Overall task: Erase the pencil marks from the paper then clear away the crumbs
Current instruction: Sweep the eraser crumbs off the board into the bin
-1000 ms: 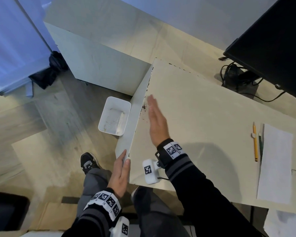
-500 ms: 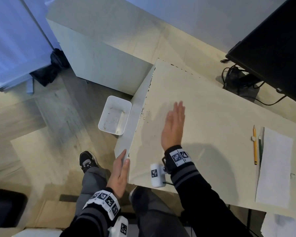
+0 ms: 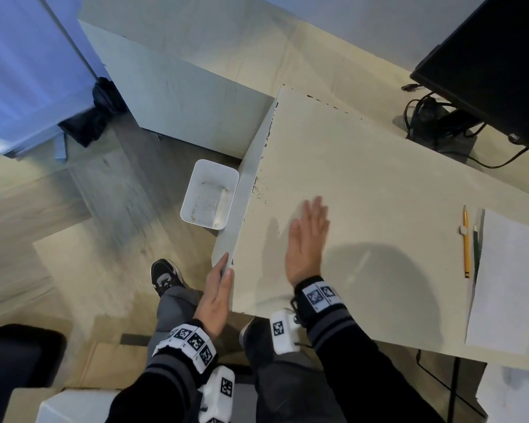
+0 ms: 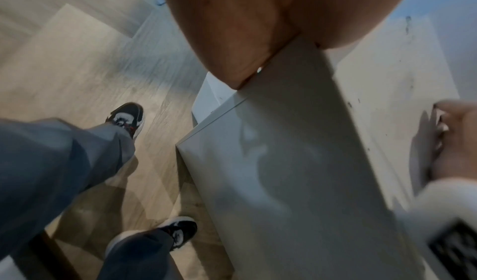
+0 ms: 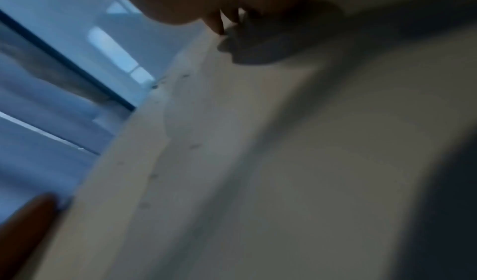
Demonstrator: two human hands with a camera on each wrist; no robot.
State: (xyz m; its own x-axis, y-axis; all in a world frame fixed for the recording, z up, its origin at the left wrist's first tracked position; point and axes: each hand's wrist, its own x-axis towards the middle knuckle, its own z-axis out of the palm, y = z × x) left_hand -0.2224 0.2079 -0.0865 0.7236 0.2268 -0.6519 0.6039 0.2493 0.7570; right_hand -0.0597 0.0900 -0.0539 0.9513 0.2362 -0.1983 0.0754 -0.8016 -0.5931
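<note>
Dark eraser crumbs (image 3: 258, 188) lie scattered along the left edge of the pale table (image 3: 379, 184). My right hand (image 3: 307, 239) lies flat and open on the tabletop, a hand's width to the right of the crumbs, holding nothing. My left hand (image 3: 218, 290) rests with straight fingers against the table's near left corner; in the left wrist view its palm (image 4: 245, 29) straddles that edge. A white bin (image 3: 209, 193) stands on the floor just below the crumbs. The white paper (image 3: 504, 279) lies at the table's right end. The right wrist view is blurred.
A yellow pencil (image 3: 465, 242) and a dark pencil (image 3: 475, 244) lie beside the paper's left edge. A black monitor (image 3: 495, 62) and cables (image 3: 434, 117) sit at the back right. A white cabinet (image 3: 177, 96) stands behind the bin. My legs and shoes (image 3: 165, 276) are under the table's corner.
My right hand was at the table's left edge beside the crumbs. It has drawn back to the right and nearer to me. The left hand has stayed at the corner.
</note>
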